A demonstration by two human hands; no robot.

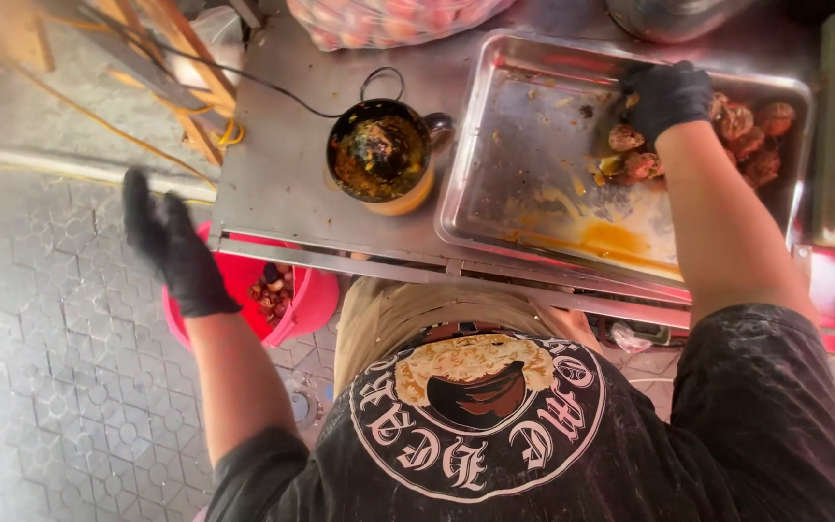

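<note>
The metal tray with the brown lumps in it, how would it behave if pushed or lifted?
The metal tray is probably stiff. The orange sauce would likely run if tilted. The brown lumps bunched at one end may make it lopsided.

Pot (381,155) on table (273,174), left of tray (524,164); bucket (306,300) below table edge.

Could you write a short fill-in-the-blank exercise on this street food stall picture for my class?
1. Both hands wear gloves coloured ____.
2. The right hand reaches into the metal ____ holding brown food pieces.
3. The left hand hangs above a bucket coloured ____.
4. The small pot stands to the ____ of the tray.

Missing words: black; tray; red; left
</note>
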